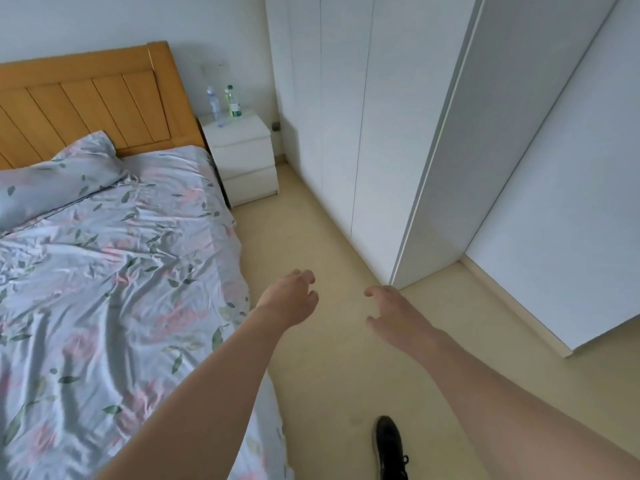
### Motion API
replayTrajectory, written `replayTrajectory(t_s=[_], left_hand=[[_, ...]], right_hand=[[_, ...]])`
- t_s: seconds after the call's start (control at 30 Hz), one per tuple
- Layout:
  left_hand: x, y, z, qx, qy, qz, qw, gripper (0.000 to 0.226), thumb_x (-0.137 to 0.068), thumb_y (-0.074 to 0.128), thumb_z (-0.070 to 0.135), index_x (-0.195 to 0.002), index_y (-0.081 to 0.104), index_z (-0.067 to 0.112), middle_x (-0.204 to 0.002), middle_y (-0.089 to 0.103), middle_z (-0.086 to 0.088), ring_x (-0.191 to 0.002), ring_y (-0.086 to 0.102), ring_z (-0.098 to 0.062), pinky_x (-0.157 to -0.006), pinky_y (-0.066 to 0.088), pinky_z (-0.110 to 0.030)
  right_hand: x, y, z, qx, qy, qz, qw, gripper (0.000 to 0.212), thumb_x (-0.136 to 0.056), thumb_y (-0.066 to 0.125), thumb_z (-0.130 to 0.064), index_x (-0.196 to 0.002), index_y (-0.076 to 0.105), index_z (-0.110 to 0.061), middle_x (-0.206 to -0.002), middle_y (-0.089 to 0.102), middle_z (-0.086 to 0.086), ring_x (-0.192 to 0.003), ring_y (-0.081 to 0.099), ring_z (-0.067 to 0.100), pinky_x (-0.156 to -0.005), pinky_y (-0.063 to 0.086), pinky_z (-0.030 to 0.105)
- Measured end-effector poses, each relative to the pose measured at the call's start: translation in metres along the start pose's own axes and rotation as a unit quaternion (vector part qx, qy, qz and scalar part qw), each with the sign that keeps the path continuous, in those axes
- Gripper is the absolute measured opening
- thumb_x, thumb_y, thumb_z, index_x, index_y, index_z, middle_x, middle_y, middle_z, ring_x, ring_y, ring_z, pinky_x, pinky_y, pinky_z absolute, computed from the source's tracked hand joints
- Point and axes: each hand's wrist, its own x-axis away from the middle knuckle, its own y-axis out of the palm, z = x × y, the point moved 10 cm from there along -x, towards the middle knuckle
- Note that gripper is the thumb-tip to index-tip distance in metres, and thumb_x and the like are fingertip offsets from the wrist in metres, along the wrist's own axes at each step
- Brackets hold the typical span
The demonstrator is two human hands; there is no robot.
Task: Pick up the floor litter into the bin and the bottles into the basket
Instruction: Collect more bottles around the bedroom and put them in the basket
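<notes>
Head view: two bottles stand on a white nightstand (242, 147) in the far corner, beside the wooden headboard (86, 98). The left bottle (213, 102) is clear with a pale label; the right bottle (233, 101) has a green cap and green label. Both labels are too small and blurred to read. The bottles stand upright, close together but apart. A small pale item (223, 125) lies on the nightstand top in front of them; what it is cannot be told.

Both arms reach forward over the beige floor (311, 237). The left hand (292, 297) is loosely curled, fingers bent, holding nothing. The right hand (393, 315) is half open, fingers spread and hooked downward, also empty. Both are well apart from the bottles.

A bed (104, 271) with a floral cover fills the left side, one pillow (59, 174) at its head. A white wardrobe (346, 116) lines the right, leaving a narrow floor strip between it and the bed that leads to the nightstand. One black shoe (389, 448) shows at the bottom edge.
</notes>
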Motion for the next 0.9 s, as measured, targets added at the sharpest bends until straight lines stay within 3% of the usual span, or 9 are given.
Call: replayTrajectory(t_s=[0.17,0.33,0.5,0.63,0.73,0.9], left_hand=[[-0.125,-0.009,0.034,-0.03,-0.016,-0.035,0.999,0.038,-0.096,0.044,0.03,-0.131,0.05,0.019,-0.134,0.052,-0.003,-0.114,0.056,-0.027,-0.096,0.047,-0.043],[-0.212,-0.057,0.034,0.004,-0.048,0.002,0.999,0.037,-0.095,0.045,0.03,-0.13,0.052,0.02,-0.133,0.053,0.0,-0.113,0.057,-0.023,-0.096,0.048,-0.042],[-0.287,-0.096,-0.028,0.042,-0.143,0.019,0.989,0.039,-0.094,0.046,0.029,-0.13,0.054,0.017,-0.134,0.055,-0.005,-0.112,0.057,-0.024,-0.097,0.048,-0.04],[-0.373,-0.13,-0.082,0.072,-0.186,0.028,0.98,0.04,-0.095,0.046,0.028,-0.132,0.053,0.016,-0.137,0.05,-0.007,-0.115,0.055,-0.024,-0.101,0.046,-0.04],[-0.449,-0.163,-0.12,0.088,-0.197,0.048,0.975,0.041,-0.093,0.044,0.031,-0.132,0.053,0.019,-0.136,0.054,-0.004,-0.119,0.053,-0.022,-0.102,0.044,-0.043],[-0.57,-0.234,-0.165,0.099,-0.191,0.054,0.975,0.04,-0.095,0.045,0.028,-0.133,0.053,0.016,-0.134,0.054,-0.005,-0.118,0.053,-0.023,-0.099,0.046,-0.037]], right_hand=[[-0.117,-0.078,0.043,0.0,0.002,-0.005,1.0,0.054,-0.087,0.054,-0.018,-0.14,0.041,-0.017,-0.144,0.038,0.002,-0.127,0.044,0.02,-0.103,0.038,0.031],[-0.227,-0.123,0.025,0.005,-0.036,-0.032,0.999,0.053,-0.089,0.052,-0.021,-0.141,0.038,-0.02,-0.145,0.035,-0.002,-0.122,0.048,0.02,-0.098,0.041,0.031],[-0.331,-0.139,-0.02,0.009,-0.099,-0.063,0.993,0.053,-0.09,0.052,-0.021,-0.141,0.039,-0.019,-0.146,0.034,-0.002,-0.119,0.05,0.017,-0.095,0.042,0.03],[-0.446,-0.154,-0.056,0.016,-0.119,-0.071,0.99,0.053,-0.09,0.051,-0.021,-0.142,0.038,-0.02,-0.144,0.035,-0.004,-0.102,0.054,0.015,-0.081,0.043,0.027],[-0.535,-0.169,-0.092,0.021,-0.138,-0.067,0.988,0.053,-0.09,0.051,-0.021,-0.141,0.038,-0.02,-0.145,0.035,-0.004,-0.112,0.052,0.015,-0.086,0.044,0.028],[-0.67,-0.203,-0.163,0.034,-0.157,-0.079,0.984,0.053,-0.09,0.052,-0.022,-0.142,0.038,-0.02,-0.147,0.034,-0.002,-0.12,0.05,0.018,-0.094,0.044,0.032]])
